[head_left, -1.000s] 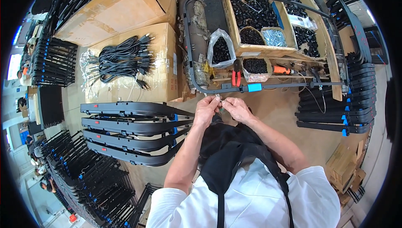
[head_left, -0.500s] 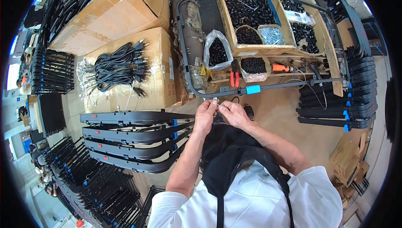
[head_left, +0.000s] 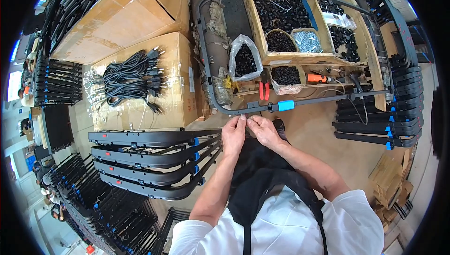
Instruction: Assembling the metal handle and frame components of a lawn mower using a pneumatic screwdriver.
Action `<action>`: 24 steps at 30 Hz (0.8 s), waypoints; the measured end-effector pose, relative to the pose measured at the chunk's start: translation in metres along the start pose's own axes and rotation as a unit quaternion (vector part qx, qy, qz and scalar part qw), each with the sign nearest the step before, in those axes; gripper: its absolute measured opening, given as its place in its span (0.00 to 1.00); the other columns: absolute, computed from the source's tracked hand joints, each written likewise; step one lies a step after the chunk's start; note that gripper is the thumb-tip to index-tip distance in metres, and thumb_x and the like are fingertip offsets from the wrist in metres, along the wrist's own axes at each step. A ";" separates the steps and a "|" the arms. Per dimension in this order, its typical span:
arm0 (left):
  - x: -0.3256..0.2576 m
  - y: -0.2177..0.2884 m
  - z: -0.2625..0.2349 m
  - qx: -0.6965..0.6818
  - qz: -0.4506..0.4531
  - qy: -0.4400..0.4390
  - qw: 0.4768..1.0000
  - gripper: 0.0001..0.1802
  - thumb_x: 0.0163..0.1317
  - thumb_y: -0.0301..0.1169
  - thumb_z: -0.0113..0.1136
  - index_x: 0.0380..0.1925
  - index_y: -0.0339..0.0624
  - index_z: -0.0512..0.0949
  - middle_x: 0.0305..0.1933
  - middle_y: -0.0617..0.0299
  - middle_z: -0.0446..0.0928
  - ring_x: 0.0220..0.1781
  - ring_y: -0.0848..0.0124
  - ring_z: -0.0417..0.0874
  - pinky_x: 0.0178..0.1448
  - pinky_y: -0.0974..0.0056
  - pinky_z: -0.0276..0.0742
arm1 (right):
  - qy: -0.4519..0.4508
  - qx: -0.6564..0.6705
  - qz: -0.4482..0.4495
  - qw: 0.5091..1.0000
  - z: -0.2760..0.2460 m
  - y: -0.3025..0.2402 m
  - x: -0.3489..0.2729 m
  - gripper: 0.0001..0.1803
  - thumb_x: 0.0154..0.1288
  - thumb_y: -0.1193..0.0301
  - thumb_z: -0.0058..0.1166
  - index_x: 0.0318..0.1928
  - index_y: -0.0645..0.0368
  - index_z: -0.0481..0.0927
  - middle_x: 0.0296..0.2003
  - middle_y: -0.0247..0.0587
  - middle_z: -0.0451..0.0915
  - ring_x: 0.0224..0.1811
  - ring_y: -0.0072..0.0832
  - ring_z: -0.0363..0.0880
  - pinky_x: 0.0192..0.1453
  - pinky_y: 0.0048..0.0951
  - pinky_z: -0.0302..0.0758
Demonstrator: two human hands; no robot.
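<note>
A black tubular frame [head_left: 323, 100] with blue tape on it lies across the bench in front of me. Just below its near left corner, my left hand [head_left: 233, 135] is closed with thumb and finger pinched together. My right hand [head_left: 264, 132] is closed beside it, its fingertips nearly meeting those of the left close under the tube. Whatever sits between the fingertips is too small to make out. Red-handled pliers [head_left: 265, 86] lie beyond the tube, beside a plastic bag [head_left: 245, 60] of small black parts.
A wooden tray [head_left: 281, 58] holds black fittings and silver screws. An orange-handled tool [head_left: 316, 78] lies before it. Black power cords [head_left: 133, 78] rest on a cardboard box [head_left: 180, 109] at left. Stacked black frames stand nearby at left [head_left: 140, 154] and right [head_left: 375, 131].
The frame's near bar has shifted slightly toward me. My hands have moved a little right and down with it, their fingertips still pinched together.
</note>
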State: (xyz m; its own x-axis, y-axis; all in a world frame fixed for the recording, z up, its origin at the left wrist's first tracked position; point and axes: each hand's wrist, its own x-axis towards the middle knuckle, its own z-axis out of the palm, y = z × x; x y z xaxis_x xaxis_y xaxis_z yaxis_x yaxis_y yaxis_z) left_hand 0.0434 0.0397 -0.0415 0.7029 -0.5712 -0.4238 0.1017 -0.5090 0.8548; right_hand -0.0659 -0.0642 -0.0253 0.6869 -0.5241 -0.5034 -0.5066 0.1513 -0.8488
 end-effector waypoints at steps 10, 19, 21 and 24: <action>-0.009 0.028 0.019 -0.029 -0.057 0.073 0.995 0.10 0.74 0.30 0.64 0.37 0.33 0.85 0.34 0.67 0.83 0.36 0.79 0.77 0.43 0.68 0.75 | -0.010 0.112 0.027 0.993 -0.003 0.015 -0.005 0.16 0.81 0.64 0.53 0.51 0.65 0.84 0.38 0.46 0.87 0.40 0.28 0.83 0.47 0.34 0.78; -0.014 0.033 0.024 -0.045 -0.085 0.091 0.991 0.15 0.80 0.36 0.60 0.42 0.33 0.84 0.35 0.67 0.83 0.37 0.81 0.76 0.43 0.71 0.73 | -0.124 -0.010 0.079 0.989 -0.027 0.047 -0.034 0.15 0.77 0.64 0.57 0.51 0.62 0.86 0.39 0.47 0.87 0.41 0.36 0.87 0.49 0.37 0.82; -0.015 0.036 0.027 -0.052 -0.106 0.076 0.990 0.14 0.81 0.35 0.58 0.43 0.34 0.83 0.35 0.66 0.83 0.36 0.81 0.76 0.42 0.71 0.73 | -0.151 0.001 0.088 0.985 -0.029 0.039 -0.035 0.13 0.78 0.67 0.55 0.52 0.62 0.86 0.39 0.47 0.87 0.43 0.39 0.88 0.50 0.39 0.82; -0.016 0.038 0.032 -0.079 -0.133 0.081 0.985 0.15 0.82 0.36 0.56 0.42 0.36 0.83 0.31 0.65 0.85 0.31 0.80 0.78 0.37 0.69 0.75 | -0.170 -0.030 0.028 0.985 -0.032 0.034 -0.037 0.13 0.78 0.67 0.56 0.51 0.62 0.85 0.40 0.48 0.86 0.43 0.44 0.87 0.49 0.41 0.82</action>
State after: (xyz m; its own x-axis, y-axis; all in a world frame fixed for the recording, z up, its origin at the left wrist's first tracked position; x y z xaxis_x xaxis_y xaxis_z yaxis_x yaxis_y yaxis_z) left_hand 0.0135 0.0088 -0.0114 0.7382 -0.3147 -0.5967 0.3970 -0.5126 0.7614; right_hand -0.1257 -0.0661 -0.0303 0.7865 -0.2043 -0.5828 -0.5713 0.1179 -0.8122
